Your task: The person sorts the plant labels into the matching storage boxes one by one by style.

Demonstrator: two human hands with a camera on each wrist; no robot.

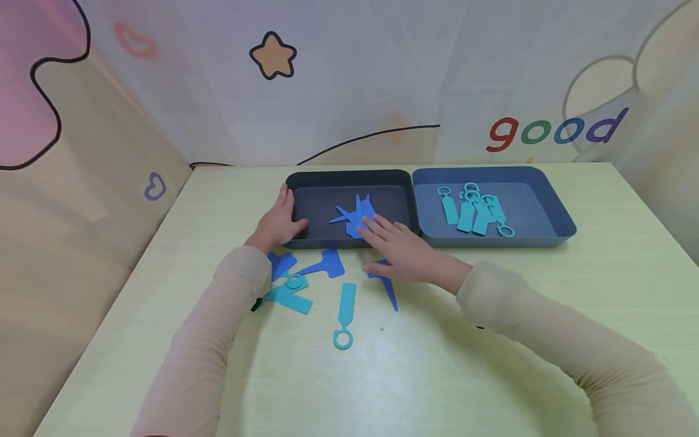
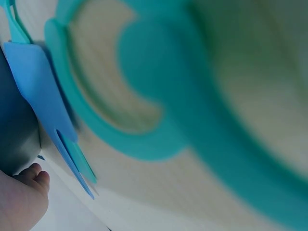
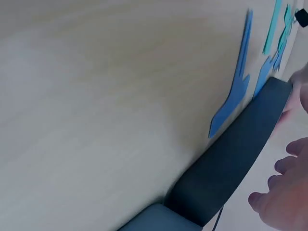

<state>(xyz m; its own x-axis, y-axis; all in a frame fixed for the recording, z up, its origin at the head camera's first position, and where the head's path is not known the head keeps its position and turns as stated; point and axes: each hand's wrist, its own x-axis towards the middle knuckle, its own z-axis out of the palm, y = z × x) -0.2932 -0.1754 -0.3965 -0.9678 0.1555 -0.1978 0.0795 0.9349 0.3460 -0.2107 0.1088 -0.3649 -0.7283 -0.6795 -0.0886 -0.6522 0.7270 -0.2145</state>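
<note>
1. The pale, faintly grained table (image 1: 415, 376) carries everything; its near edge is cut off, and pale sleeves (image 1: 191, 346) cross its foreground.
2. Nearest, left of the table's middle, a teal ringed tag (image 1: 347, 303) lies alone, ring toward the near edge.
3. Toward the table's left edge, teal tags (image 1: 297, 304) overlap, partly hidden by the left sleeve; their count is unclear. Beyond them lie two blue pieces (image 1: 330, 264), one also partly covered.
4. Another blue piece (image 1: 390, 294) lies partly under the right hand (image 1: 404, 252), whose fingers are spread, nearly straight, and grip nothing, reaching over the dark tray (image 1: 317, 193). Contact with the blue pieces inside (image 1: 357, 212) is hard to judge.
5. The left hand (image 1: 275, 223) holds that tray's left end, thumb inside, fingers outside.
6. Adjoining it, toward the table's far right corner, a blue-grey tray (image 1: 530, 209) contains overlapping teal tags.
7. Behind the far edge hangs a printed curtain (image 1: 371, 73), showing a star and "good".
8. In the left wrist view, a blurred teal ring (image 2: 192, 106) blocks much.
</note>
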